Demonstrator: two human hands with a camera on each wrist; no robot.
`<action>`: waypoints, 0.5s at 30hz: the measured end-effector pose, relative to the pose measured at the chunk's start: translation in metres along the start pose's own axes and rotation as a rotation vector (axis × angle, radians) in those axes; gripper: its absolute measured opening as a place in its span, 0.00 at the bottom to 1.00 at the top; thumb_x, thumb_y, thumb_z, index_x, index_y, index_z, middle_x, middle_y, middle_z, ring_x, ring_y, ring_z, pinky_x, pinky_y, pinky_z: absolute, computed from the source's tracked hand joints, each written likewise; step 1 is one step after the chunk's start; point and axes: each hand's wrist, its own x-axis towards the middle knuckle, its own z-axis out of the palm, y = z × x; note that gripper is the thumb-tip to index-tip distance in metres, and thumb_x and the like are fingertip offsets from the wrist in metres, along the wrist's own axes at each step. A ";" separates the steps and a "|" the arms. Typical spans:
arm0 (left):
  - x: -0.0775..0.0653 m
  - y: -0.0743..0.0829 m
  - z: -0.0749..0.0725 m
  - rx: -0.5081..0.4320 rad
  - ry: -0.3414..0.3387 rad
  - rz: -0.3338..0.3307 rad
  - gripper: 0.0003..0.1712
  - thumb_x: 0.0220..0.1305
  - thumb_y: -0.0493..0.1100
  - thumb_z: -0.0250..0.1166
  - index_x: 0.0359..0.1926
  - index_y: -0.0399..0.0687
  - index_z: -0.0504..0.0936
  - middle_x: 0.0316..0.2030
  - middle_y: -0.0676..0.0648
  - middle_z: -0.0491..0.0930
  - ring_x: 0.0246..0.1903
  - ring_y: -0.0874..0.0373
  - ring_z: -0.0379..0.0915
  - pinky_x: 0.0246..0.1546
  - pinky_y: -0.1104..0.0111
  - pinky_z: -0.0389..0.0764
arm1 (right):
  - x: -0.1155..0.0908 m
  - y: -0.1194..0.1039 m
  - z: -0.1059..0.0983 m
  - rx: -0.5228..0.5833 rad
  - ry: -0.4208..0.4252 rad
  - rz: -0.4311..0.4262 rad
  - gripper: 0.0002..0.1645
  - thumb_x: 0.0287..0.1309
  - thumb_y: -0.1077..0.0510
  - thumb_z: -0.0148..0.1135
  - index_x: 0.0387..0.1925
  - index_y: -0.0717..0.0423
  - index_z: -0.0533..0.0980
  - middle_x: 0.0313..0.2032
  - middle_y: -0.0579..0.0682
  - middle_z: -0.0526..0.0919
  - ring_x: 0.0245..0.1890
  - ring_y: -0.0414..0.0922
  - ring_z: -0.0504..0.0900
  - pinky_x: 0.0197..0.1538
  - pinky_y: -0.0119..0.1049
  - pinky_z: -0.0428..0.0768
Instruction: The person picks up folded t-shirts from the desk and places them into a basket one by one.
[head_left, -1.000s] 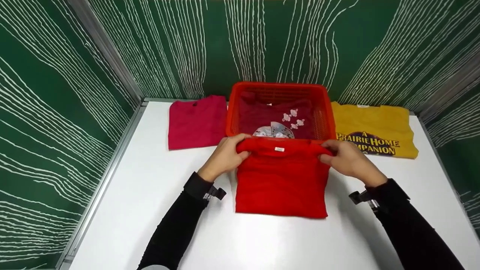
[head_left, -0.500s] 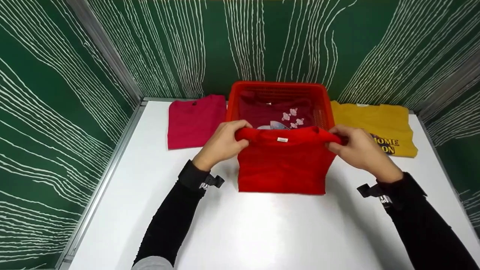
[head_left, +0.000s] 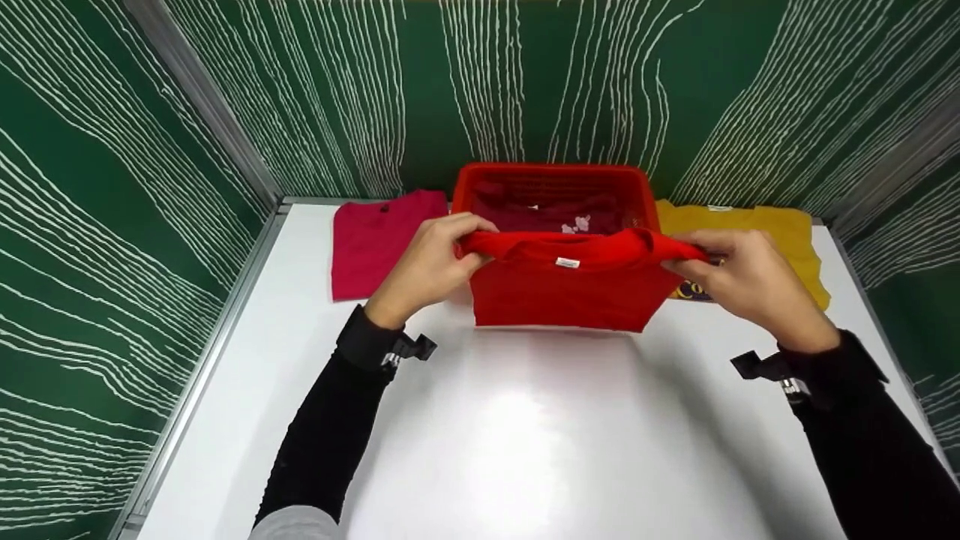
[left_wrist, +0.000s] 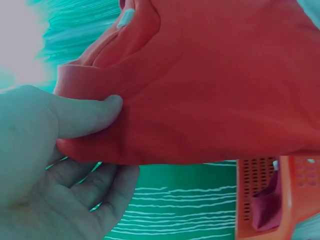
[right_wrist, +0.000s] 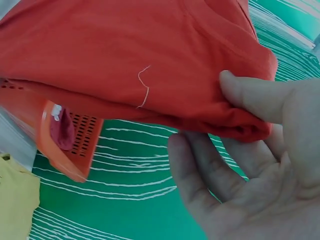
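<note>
A folded bright red T-shirt hangs between both hands, its collar edge with a white label uppermost. My left hand pinches its left top corner, thumb on the near face, as the left wrist view also shows. At the opposite corner my right hand grips the cloth between thumb and fingers; a loose pale thread lies on the shirt there. Just behind the shirt stands a red plastic basket, its front hidden by the cloth. Inside the basket lies a maroon shirt with a pale flower print.
Left of the basket a folded magenta shirt lies on the white table. To its right is a folded yellow shirt with dark lettering, partly behind my right hand. Green walls with white wavy lines close off the back and sides.
Both hands have raised the red shirt and carried it away from me toward the basket. Its lower edge has come up off the table, and it covers more of the basket's front.
</note>
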 end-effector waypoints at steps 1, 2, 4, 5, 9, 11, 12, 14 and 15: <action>0.001 0.001 -0.002 -0.002 0.002 0.002 0.10 0.72 0.35 0.72 0.52 0.44 0.91 0.49 0.47 0.90 0.45 0.55 0.81 0.49 0.63 0.83 | 0.001 -0.001 -0.001 -0.004 0.011 0.002 0.12 0.69 0.54 0.78 0.52 0.48 0.92 0.41 0.51 0.94 0.29 0.41 0.80 0.27 0.28 0.76; 0.002 0.002 -0.004 -0.007 0.004 0.005 0.09 0.72 0.34 0.72 0.51 0.44 0.90 0.48 0.47 0.90 0.44 0.55 0.80 0.48 0.63 0.82 | 0.001 -0.002 -0.002 -0.004 0.019 -0.004 0.12 0.69 0.54 0.78 0.52 0.47 0.92 0.41 0.50 0.94 0.29 0.41 0.80 0.27 0.29 0.75; 0.003 0.004 -0.007 -0.014 0.007 0.013 0.10 0.73 0.34 0.70 0.52 0.44 0.90 0.48 0.47 0.91 0.43 0.55 0.80 0.47 0.63 0.83 | 0.003 -0.004 -0.003 -0.001 0.035 -0.017 0.11 0.70 0.55 0.77 0.51 0.46 0.92 0.41 0.48 0.93 0.29 0.42 0.79 0.25 0.30 0.73; 0.004 0.005 -0.009 -0.018 0.010 0.016 0.10 0.73 0.33 0.70 0.52 0.44 0.90 0.48 0.47 0.91 0.43 0.56 0.81 0.48 0.63 0.83 | 0.004 -0.005 -0.004 0.005 0.043 -0.027 0.11 0.70 0.55 0.77 0.52 0.47 0.92 0.42 0.48 0.93 0.30 0.41 0.80 0.26 0.29 0.73; 0.009 0.006 -0.012 -0.037 0.028 0.020 0.11 0.73 0.33 0.68 0.52 0.46 0.90 0.49 0.49 0.92 0.44 0.56 0.81 0.48 0.62 0.83 | 0.009 -0.007 -0.004 0.045 0.064 -0.040 0.13 0.72 0.58 0.73 0.55 0.48 0.91 0.43 0.45 0.91 0.32 0.41 0.80 0.28 0.27 0.73; 0.011 0.006 -0.013 -0.044 0.038 0.016 0.11 0.74 0.34 0.68 0.52 0.47 0.90 0.48 0.50 0.91 0.44 0.57 0.81 0.49 0.62 0.83 | 0.012 -0.007 -0.003 0.065 0.063 -0.031 0.14 0.74 0.58 0.71 0.57 0.49 0.90 0.43 0.44 0.90 0.32 0.41 0.80 0.29 0.27 0.74; 0.012 0.005 -0.014 -0.045 0.045 0.015 0.11 0.74 0.34 0.68 0.53 0.48 0.90 0.48 0.50 0.91 0.44 0.57 0.81 0.48 0.61 0.82 | 0.014 -0.007 -0.003 0.070 0.058 -0.023 0.14 0.74 0.57 0.71 0.57 0.49 0.90 0.43 0.44 0.90 0.31 0.42 0.80 0.28 0.28 0.73; 0.014 0.004 -0.015 -0.044 0.054 0.007 0.11 0.74 0.35 0.68 0.53 0.48 0.90 0.48 0.51 0.91 0.43 0.57 0.80 0.47 0.62 0.82 | 0.017 -0.007 -0.002 0.076 0.048 -0.016 0.13 0.76 0.57 0.69 0.57 0.49 0.89 0.42 0.45 0.90 0.30 0.44 0.78 0.28 0.29 0.73; 0.015 0.003 -0.015 -0.040 0.056 0.004 0.11 0.74 0.35 0.69 0.53 0.48 0.90 0.48 0.51 0.91 0.41 0.58 0.79 0.46 0.63 0.81 | 0.018 -0.007 -0.002 0.075 0.042 -0.012 0.13 0.76 0.57 0.69 0.57 0.49 0.89 0.42 0.46 0.90 0.29 0.44 0.77 0.27 0.30 0.72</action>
